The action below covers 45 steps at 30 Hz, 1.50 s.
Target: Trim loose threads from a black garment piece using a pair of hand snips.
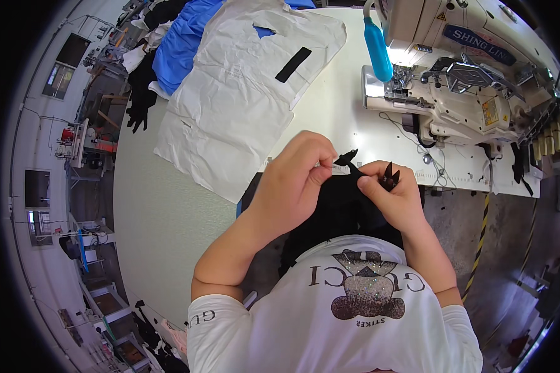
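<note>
My left hand (pixel 297 175) pinches one end of a small black fabric strip (pixel 353 166) between thumb and fingertips. My right hand (pixel 397 198) grips the strip's lower part with thumb and forefinger. Two dark pointed blades, which look like thread snips (pixel 389 178), stick up from the curled fingers of that same hand; their handle is hidden in the palm. Both hands are close together over my lap, at the near edge of the white table (pixel 320 105). How far the strip runs below the fingers is hard to make out against the dark clothing behind it.
A white wrinkled sheet (pixel 230 99) with a black strip (pixel 293 64) on it covers the table ahead. Blue cloth (pixel 177 53) is heaped behind it. At the right stands an industrial sewing machine (pixel 454 87), a turquoise-covered part (pixel 378 50) hanging beside it. Loose thread (pixel 442 171) trails near the table's edge.
</note>
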{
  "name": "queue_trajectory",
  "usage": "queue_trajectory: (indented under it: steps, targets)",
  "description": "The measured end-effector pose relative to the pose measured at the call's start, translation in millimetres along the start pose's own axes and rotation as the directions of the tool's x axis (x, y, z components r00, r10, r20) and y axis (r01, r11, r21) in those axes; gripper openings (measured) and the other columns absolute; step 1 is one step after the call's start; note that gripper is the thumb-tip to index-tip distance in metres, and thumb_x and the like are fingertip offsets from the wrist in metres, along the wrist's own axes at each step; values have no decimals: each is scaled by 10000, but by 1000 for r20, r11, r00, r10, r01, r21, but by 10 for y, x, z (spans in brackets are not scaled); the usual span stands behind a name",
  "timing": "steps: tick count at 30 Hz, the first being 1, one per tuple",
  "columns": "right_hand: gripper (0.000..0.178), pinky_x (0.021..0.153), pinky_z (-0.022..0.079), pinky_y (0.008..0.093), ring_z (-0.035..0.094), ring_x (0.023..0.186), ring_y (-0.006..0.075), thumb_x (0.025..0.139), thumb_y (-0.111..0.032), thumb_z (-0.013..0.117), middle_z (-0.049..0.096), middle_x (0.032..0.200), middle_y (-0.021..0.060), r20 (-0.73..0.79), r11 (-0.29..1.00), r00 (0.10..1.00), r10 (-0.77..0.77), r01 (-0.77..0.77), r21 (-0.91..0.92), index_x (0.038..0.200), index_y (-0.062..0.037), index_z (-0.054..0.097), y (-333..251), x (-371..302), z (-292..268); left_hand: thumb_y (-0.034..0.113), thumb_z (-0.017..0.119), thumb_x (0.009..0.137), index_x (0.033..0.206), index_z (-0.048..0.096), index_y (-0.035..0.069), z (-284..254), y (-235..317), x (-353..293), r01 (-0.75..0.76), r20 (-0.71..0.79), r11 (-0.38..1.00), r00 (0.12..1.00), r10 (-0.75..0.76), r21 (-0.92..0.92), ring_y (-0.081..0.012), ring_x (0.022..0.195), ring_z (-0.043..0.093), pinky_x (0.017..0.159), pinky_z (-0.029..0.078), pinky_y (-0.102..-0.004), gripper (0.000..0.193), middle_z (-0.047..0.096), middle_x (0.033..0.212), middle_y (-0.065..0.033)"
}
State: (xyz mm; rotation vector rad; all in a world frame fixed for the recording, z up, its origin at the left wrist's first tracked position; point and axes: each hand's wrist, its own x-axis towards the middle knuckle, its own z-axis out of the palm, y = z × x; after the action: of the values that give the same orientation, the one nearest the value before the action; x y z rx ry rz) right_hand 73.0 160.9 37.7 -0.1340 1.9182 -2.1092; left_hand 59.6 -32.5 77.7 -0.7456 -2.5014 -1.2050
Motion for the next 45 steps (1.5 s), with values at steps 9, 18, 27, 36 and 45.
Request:
queue_trajectory:
  steps: [9,18,27,36,45]
  targets:
    - [53,512,328,165,416,567,-4,814,-33,612,520,652,-71,-48,997,999,24,-20,78,830,15,629,-75,-25,-82,-54,441,769,830,477,35,-62,-161,-9,-24,-57,976,998,37,217,-197,528,515,512,409,-293,114,480,632,-89]
    - [73,566,362,179,456,611,13,824,-37,593,552,690,-55,-58,953,996,72,-52,297,852,17,634,-38,30,-96,135,621,797,801,599,50,-361,-381,54,86,-133,850,991,-19,519,-253,696,533,638,424,-337,88,608,734,-72]
    - [71,563,359,177,454,611,12,830,-48,591,552,690,-55,-62,944,994,85,-61,324,850,9,628,-18,25,-95,312,615,826,718,616,67,-200,-147,39,-20,220,986,974,56,-165,-144,599,473,583,379,-280,268,576,714,-78]
    - [122,712,444,216,567,735,72,847,-50,531,645,811,28,43,932,996,78,-88,353,872,16,630,-112,-10,-110,340,526,916,802,601,0,99,22,74,256,241,871,956,-166,-419,-93,599,540,527,393,-219,366,590,725,-54]
    - [99,536,318,176,417,597,4,841,-50,560,560,692,-56,-8,965,998,66,-62,255,848,6,641,0,-24,-150,244,572,897,876,597,-4,225,-139,-28,271,405,853,911,-78,-447,-123,723,532,658,432,-245,250,607,849,-66]
